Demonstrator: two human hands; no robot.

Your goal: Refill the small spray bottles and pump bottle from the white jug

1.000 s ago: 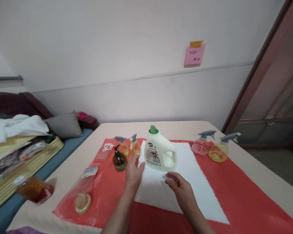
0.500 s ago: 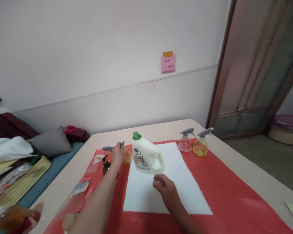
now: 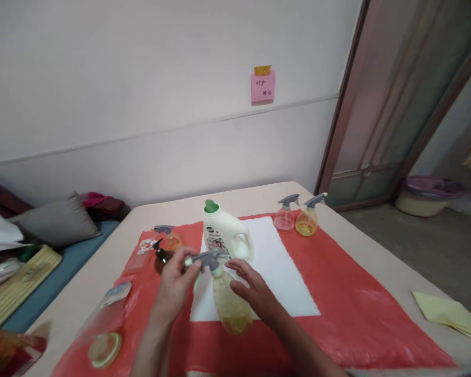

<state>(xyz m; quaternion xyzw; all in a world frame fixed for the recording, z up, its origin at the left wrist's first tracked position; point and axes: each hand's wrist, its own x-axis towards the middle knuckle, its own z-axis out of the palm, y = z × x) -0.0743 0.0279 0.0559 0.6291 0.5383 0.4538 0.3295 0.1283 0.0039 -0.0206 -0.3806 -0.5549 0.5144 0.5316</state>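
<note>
In the middle of the head view, a spray bottle [image 3: 231, 303] with pale yellow liquid hangs tilted, its grey trigger head gripped at the nozzle end by my left hand [image 3: 176, 283]. My right hand [image 3: 255, 288] is beside the bottle's neck with fingers stretched out; whether it touches the bottle I cannot tell. Behind them a large cream jug [image 3: 223, 230] with an open green cap stands on a white sheet [image 3: 275, 262]. Left of the jug are an orange-tinted spray bottle [image 3: 174, 242] and a dark brown pump bottle [image 3: 159, 262], partly covered by my left hand.
Two spray bottles, one pink [image 3: 284, 219] and one yellow [image 3: 306, 225], stand on the red cloth [image 3: 353, 293] at the back right. A round green-rimmed lid [image 3: 105, 350] lies front left. Folded yellow paper [image 3: 447, 314] rests on the table's right side.
My left hand has brought the spray bottle from beside the jug forward to the front of the white sheet. My right hand's fingers have stretched out near its neck. The camera view has shifted.
</note>
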